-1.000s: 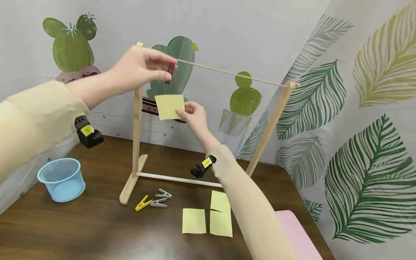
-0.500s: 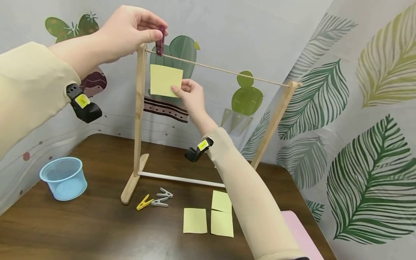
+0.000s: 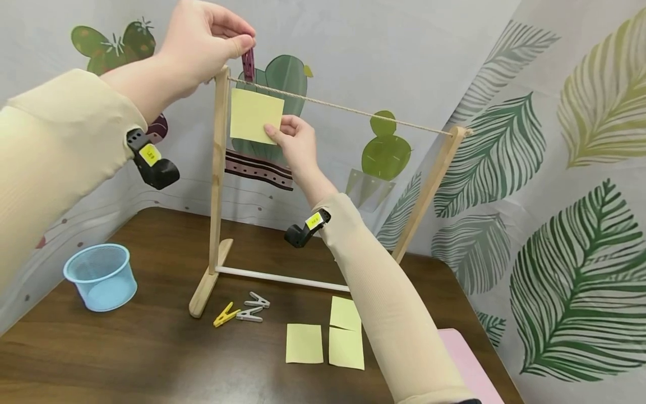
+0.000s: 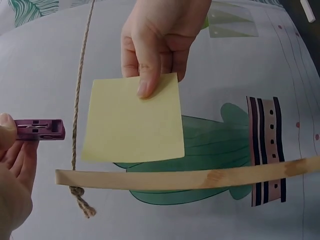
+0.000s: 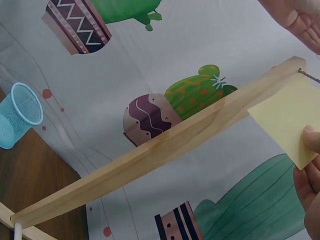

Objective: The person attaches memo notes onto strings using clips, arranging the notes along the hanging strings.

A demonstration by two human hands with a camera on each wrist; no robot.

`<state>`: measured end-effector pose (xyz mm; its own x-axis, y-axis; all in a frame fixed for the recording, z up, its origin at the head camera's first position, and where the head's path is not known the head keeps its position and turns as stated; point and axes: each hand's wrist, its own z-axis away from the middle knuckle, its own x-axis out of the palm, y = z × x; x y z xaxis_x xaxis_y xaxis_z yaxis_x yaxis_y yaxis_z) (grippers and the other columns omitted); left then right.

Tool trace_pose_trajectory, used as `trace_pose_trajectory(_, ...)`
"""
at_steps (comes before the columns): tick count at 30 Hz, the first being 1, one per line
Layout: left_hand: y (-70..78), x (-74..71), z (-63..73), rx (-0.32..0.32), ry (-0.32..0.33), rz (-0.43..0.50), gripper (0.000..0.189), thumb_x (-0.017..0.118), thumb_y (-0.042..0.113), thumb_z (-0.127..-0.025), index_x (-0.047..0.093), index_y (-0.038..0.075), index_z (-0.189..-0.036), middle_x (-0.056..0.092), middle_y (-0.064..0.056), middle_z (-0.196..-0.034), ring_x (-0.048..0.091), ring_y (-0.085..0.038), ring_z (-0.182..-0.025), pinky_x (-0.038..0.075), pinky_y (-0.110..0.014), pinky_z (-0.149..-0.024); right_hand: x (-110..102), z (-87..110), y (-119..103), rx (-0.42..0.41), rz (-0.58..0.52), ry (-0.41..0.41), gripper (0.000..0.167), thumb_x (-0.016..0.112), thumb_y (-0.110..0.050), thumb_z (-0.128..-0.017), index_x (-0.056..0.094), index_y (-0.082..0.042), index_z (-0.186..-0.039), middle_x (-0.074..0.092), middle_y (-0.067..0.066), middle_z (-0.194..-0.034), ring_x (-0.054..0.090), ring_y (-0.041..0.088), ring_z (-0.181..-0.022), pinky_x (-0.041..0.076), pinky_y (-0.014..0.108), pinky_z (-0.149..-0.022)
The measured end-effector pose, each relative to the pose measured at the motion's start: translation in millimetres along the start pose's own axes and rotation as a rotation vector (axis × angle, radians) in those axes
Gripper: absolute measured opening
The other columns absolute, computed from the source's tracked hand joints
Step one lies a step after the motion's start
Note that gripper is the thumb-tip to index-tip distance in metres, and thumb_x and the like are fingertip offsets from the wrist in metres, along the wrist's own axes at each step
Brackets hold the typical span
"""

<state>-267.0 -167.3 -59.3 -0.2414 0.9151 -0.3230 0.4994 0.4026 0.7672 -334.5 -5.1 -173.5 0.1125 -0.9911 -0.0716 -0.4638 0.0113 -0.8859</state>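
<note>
Yellow paper square [image 3: 254,115], held up just below rope [image 3: 348,105] near left post [image 3: 217,168] of wooden frame [image 3: 427,193], pinched near lower right corner between thumb and fingers of our right hand [image 3: 300,143]. Our left hand [image 3: 204,42] grips purple clothespin [image 3: 248,65] just above rope. On surface [image 3: 151,348] below, we see yellow clothespin [image 3: 222,318], two gray clothespins [image 3: 246,316], three more paper squares [image 3: 304,343]; blue mesh basket [image 3: 103,289] stands left of frame. Cactus-print backdrop [image 3: 353,50] behind.

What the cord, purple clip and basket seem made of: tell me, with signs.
Cord: matte, likely natural fibre such as jute; twisted tan strands show. Purple clip: probably plastic, slightly shiny; even colour, moulded-looking slots. Basket: mesh with a blue finish, perhaps coated metal; fine holes show, but plastic is possible.
</note>
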Motion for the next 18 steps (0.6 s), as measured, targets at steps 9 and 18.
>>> trace_pose_trajectory(9,-1.3,3.2,-0.4,-0.049,0.051,0.056,0.005,0.074,0.02,-0.087,0.078,0.021,-0.088,0.067,0.021,-0.072,0.055,-0.002,-0.091,0.039,-0.019,-0.088,3.5,1.4,-4.3,0.005,-0.017,0.004,0.021,0.072,-0.005,-0.088,0.065,0.005,-0.105,0.072,0.019,-0.097,0.063,0.007,-0.071,0.054,0.023,-0.072)
trace_pose_trajectory(18,-3.7,5.0,-1.4,-0.071,0.05,0.042,0.012,0.075,0.019,-0.086,0.079,0.015,-0.097,0.067,0.023,-0.069,0.061,0.0,-0.09,0.041,-0.021,-0.101,4.6,2.4,-7.9,-0.001,-0.02,-0.002,0.021,0.071,-0.005,-0.088,0.065,0.005,-0.105,0.072,0.021,-0.1,0.063,0.007,-0.072,0.056,0.036,-0.084)
